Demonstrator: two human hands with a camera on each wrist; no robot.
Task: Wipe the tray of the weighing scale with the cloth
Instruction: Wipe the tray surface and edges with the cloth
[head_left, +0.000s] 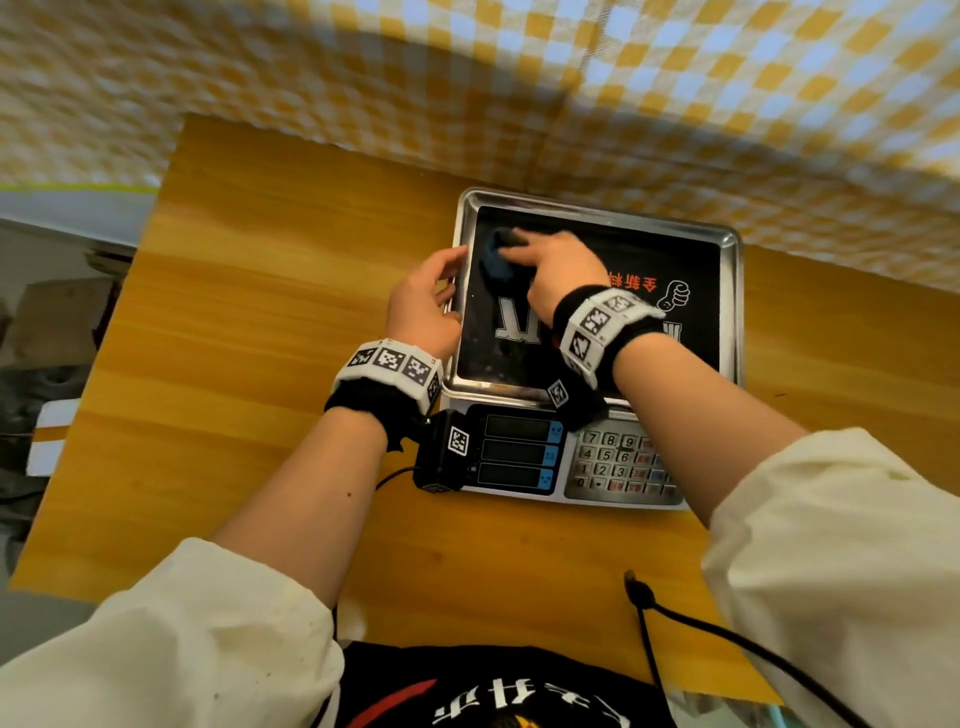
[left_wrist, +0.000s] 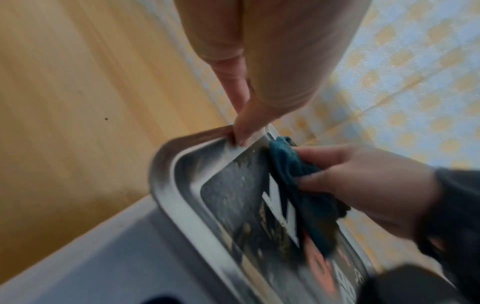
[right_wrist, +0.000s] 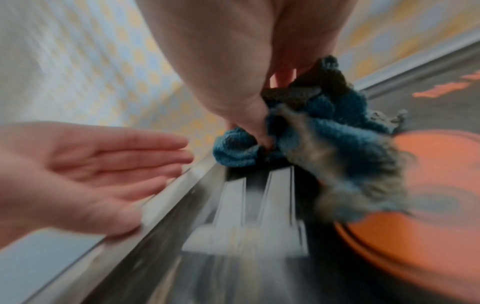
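Observation:
The weighing scale's steel tray (head_left: 597, 210) mirrors a black printed shirt. My right hand (head_left: 556, 270) grips a bunched dark blue cloth (head_left: 496, 265) and presses it into the tray's far left corner. My left hand (head_left: 421, 301) lies against the tray's left rim with straight fingers. In the left wrist view a fingertip of the left hand (left_wrist: 244, 123) touches the rim (left_wrist: 182, 185), the cloth (left_wrist: 291, 172) sits just right of it, and brownish smears (left_wrist: 246, 226) mark the tray floor. The right wrist view shows the cloth (right_wrist: 332, 131) in my right hand (right_wrist: 246, 102) and the left hand's (right_wrist: 91, 168) flat palm.
The scale's display (head_left: 519, 452) and keypad (head_left: 618, 462) face me below the tray. It stands on a wooden table (head_left: 260, 312) against a yellow checked cloth (head_left: 675, 104). A black cable (head_left: 675, 618) trails over the table's near right edge.

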